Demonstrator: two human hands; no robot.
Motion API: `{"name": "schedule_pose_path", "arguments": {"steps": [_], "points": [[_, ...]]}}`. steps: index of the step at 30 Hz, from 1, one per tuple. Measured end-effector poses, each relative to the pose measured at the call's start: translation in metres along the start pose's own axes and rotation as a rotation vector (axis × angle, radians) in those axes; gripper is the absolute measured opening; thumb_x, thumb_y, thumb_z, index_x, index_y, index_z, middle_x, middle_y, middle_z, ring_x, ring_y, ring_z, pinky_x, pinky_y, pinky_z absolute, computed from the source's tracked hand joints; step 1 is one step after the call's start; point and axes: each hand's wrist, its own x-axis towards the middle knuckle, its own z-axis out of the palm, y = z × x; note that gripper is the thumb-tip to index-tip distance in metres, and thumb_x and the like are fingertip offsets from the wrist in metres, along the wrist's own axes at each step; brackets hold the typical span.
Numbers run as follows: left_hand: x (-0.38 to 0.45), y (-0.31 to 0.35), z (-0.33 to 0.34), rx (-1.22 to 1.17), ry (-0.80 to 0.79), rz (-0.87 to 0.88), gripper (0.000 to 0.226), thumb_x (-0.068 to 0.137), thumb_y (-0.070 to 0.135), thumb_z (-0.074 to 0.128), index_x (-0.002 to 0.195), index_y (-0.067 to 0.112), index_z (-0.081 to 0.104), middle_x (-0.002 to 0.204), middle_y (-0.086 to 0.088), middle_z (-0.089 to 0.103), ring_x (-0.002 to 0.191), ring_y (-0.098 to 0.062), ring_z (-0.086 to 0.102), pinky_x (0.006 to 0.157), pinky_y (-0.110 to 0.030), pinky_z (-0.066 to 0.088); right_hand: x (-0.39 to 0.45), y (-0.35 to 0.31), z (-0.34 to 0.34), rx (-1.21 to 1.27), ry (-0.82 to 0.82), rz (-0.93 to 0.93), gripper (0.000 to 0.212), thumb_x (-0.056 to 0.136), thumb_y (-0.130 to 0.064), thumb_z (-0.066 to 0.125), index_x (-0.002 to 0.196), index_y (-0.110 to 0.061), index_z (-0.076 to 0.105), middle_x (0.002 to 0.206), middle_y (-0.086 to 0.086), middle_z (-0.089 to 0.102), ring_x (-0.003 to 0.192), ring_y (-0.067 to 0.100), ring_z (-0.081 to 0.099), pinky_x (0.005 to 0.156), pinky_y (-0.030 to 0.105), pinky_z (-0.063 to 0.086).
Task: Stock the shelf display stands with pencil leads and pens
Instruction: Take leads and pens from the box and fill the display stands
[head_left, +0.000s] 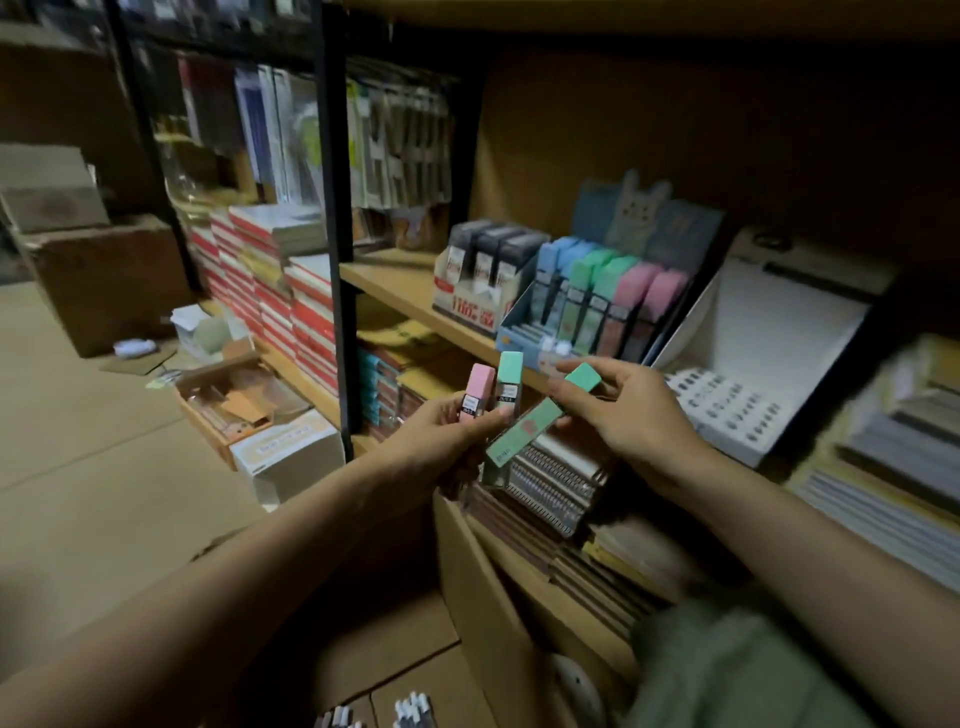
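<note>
My left hand (447, 436) grips two upright pencil lead cases, a pink lead case (477, 391) and a green lead case (510, 379). My right hand (631, 410) holds a second green lead case (540, 415) by its top end, tilted down toward the left hand. Just beyond, on the wooden shelf (400, 283), stands a blue display stand (519, 332) filled with rows of blue, green and pink lead cases (608, 291). A white display stand (753, 374) to its right holds several dark-tipped pens.
A box of dark lead cases (488, 270) sits left of the blue stand. A black shelf post (337, 234) rises at centre. Stacked red-and-white notebooks (280, 291) fill the left shelf; spiral notebooks (550, 488) lie below my hands. Cardboard boxes (285, 452) stand on the floor.
</note>
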Motion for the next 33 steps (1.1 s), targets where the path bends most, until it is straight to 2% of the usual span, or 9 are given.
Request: {"name": "schedule_pose_path", "arguments": {"steps": [4,9,13,15,18,21,25,27,33], "points": [[0.02,0.015,0.014,-0.008,0.042,0.075,0.023,0.092,0.035,0.059,0.104,0.016,0.065,0.075,0.002,0.072,0.051,-0.009,0.048,0.043,-0.018,0.035,-0.014,-0.019,-0.047,0.066,0.014,-0.007,0.028,0.093,-0.01,0.062,0.12,-0.01,0.066,0.094,0.005,0.072,0.068,0.01,0.072,0.061,0.014,0.053],[0.042,0.026,0.023,-0.038,0.047,0.108,0.023,0.094,0.031,0.058,0.11,0.014,0.062,0.091,-0.006,0.075,0.056,-0.011,0.053,0.047,-0.02,0.038,-0.009,-0.049,-0.102,-0.186,0.249,-0.173,0.026,0.088,-0.008,0.067,0.11,-0.019,0.062,0.094,-0.001,0.068,0.071,0.008,0.071,0.059,0.012,0.053],[0.057,0.033,0.024,-0.087,0.054,0.106,0.019,0.095,0.025,0.058,0.106,0.01,0.06,0.087,-0.007,0.075,0.051,-0.008,0.05,0.043,-0.018,0.037,0.011,-0.059,-0.116,-0.389,0.382,-0.288,0.022,0.087,-0.014,0.069,0.105,-0.023,0.06,0.104,-0.004,0.065,0.096,0.012,0.066,0.072,0.026,0.059],[0.064,0.035,0.022,-0.103,0.071,0.106,0.014,0.095,0.021,0.057,0.102,0.009,0.06,0.085,-0.009,0.075,0.045,-0.005,0.048,0.04,-0.017,0.037,0.02,-0.059,-0.11,-0.473,0.411,-0.33,0.023,0.086,-0.018,0.071,0.107,-0.024,0.062,0.101,-0.008,0.066,0.095,0.01,0.066,0.077,0.032,0.059],[0.073,0.036,0.014,-0.053,0.095,0.101,0.017,0.095,0.019,0.058,0.107,0.007,0.058,0.098,-0.018,0.073,0.05,-0.009,0.049,0.043,-0.018,0.039,0.034,-0.059,-0.092,-0.515,0.414,-0.394,0.023,0.085,-0.021,0.072,0.107,-0.026,0.066,0.095,-0.014,0.066,0.087,0.001,0.064,0.073,0.021,0.057],[0.078,0.038,0.005,-0.048,0.105,0.132,0.015,0.094,0.019,0.059,0.104,0.008,0.06,0.089,-0.008,0.073,0.05,-0.007,0.051,0.044,-0.017,0.041,0.051,-0.061,-0.072,-0.603,0.405,-0.478,0.025,0.086,-0.019,0.072,0.111,-0.019,0.07,0.102,-0.004,0.069,0.086,0.006,0.064,0.067,0.005,0.05],[0.082,0.042,-0.007,-0.019,0.178,0.133,0.023,0.091,0.026,0.063,0.106,0.008,0.063,0.09,-0.014,0.061,0.067,-0.017,0.055,0.058,-0.025,0.045,0.07,-0.063,-0.05,-0.713,0.361,-0.524,0.024,0.086,-0.017,0.073,0.109,-0.013,0.07,0.102,0.001,0.069,0.09,0.013,0.063,0.081,0.033,0.056],[0.083,0.044,-0.009,-0.008,0.179,0.139,0.026,0.091,0.027,0.063,0.107,0.006,0.063,0.088,-0.015,0.059,0.072,-0.023,0.053,0.063,-0.029,0.044,0.078,-0.06,-0.044,-0.736,0.353,-0.521,0.024,0.085,-0.017,0.073,0.109,-0.012,0.07,0.102,0.001,0.069,0.09,0.013,0.062,0.083,0.034,0.055],[0.088,0.043,-0.011,-0.02,0.161,0.147,0.02,0.092,0.024,0.063,0.1,0.006,0.064,0.07,-0.003,0.057,0.059,-0.011,0.05,0.057,-0.024,0.041,0.092,-0.049,-0.031,-0.788,0.332,-0.461,0.027,0.085,-0.02,0.074,0.111,-0.015,0.069,0.107,0.002,0.069,0.094,0.014,0.062,0.085,0.03,0.05]]}}
